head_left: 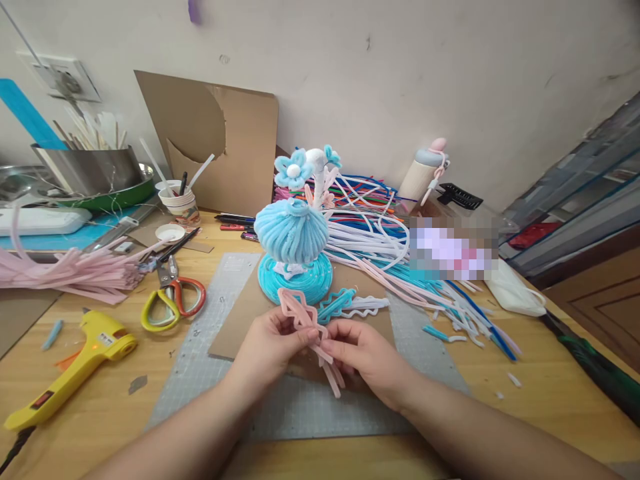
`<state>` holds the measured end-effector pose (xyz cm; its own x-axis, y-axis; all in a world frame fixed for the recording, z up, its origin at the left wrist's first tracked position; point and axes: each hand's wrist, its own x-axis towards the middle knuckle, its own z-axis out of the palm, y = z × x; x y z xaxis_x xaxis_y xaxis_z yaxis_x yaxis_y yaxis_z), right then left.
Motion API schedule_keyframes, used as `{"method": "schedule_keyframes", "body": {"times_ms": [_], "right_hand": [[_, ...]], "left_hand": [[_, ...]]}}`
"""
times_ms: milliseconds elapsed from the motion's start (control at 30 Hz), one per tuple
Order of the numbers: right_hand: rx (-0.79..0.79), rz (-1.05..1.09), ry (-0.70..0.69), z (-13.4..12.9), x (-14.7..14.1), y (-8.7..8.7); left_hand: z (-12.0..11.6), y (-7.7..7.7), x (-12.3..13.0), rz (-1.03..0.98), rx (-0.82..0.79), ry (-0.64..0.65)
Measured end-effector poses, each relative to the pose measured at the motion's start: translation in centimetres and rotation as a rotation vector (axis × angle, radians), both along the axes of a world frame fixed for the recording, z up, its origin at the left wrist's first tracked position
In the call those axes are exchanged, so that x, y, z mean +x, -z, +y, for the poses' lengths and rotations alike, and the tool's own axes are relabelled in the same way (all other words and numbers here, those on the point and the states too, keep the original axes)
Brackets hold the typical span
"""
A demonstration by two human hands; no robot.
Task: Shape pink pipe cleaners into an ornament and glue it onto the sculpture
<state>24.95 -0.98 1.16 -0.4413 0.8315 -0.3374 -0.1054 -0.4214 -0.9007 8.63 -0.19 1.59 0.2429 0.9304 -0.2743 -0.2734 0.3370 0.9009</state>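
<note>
Both hands meet over the near part of a brown cardboard sheet. My left hand is closed on a bundle of pink pipe cleaners, bent zigzag at the top with straight ends hanging below. My right hand pinches the same bundle from the other side. Just beyond lie zigzag blue pipe cleaners and wavy white pipe cleaners. Behind the hands stands a blue pipe-cleaner lamp shape, with a pleated shade, a round coiled base and a blue flower on top.
A yellow glue gun and yellow-and-red-handled scissors lie at left, near a pink pipe-cleaner bundle. Many loose pipe cleaners spread behind and to the right. A grey cutting mat lies beneath the cardboard. A bottle stands at the back.
</note>
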Motion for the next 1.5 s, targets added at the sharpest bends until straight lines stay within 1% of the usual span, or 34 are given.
{"method": "schedule_keyframes", "body": {"times_ms": [133,233,333,467,533,633,733,967,1133,1300,1500], "right_hand": [[0.033,0.007,0.012,0.1,-0.1,0.0],[0.039,-0.009,-0.01,0.1,-0.1,-0.2],[0.043,-0.026,0.0,0.1,-0.1,-0.2],[0.094,-0.016,0.102,0.2,-0.1,0.1],[0.122,0.003,0.108,0.1,-0.1,0.2],[0.157,0.002,0.086,0.1,0.0,0.2],[0.183,-0.032,0.097,0.1,-0.1,0.2],[0.149,-0.005,0.123,0.0,-0.1,0.2],[0.176,0.006,0.134,0.1,0.0,0.3],[0.226,-0.043,0.147,0.1,0.1,0.4],[0.223,-0.043,0.115,0.1,0.1,0.6]], "left_hand": [[0.1,0.7,0.1,-0.095,-0.077,0.016],[0.2,1.0,0.2,-0.125,-0.11,0.005],[0.1,0.8,0.3,-0.14,-0.088,0.011],[-0.2,0.3,0.5,-0.162,-0.029,0.075],[-0.3,0.3,0.5,-0.141,-0.024,0.107],[-0.4,0.3,0.4,-0.125,-0.081,0.144],[-0.4,0.2,0.4,-0.147,-0.116,0.136],[-0.6,-0.3,0.3,-0.189,-0.185,0.137],[-0.4,-0.1,0.1,-0.132,-0.191,0.101],[-0.4,-0.1,0.2,-0.05,-0.231,0.081],[-0.4,-0.1,0.3,0.011,-0.189,0.066]]}}
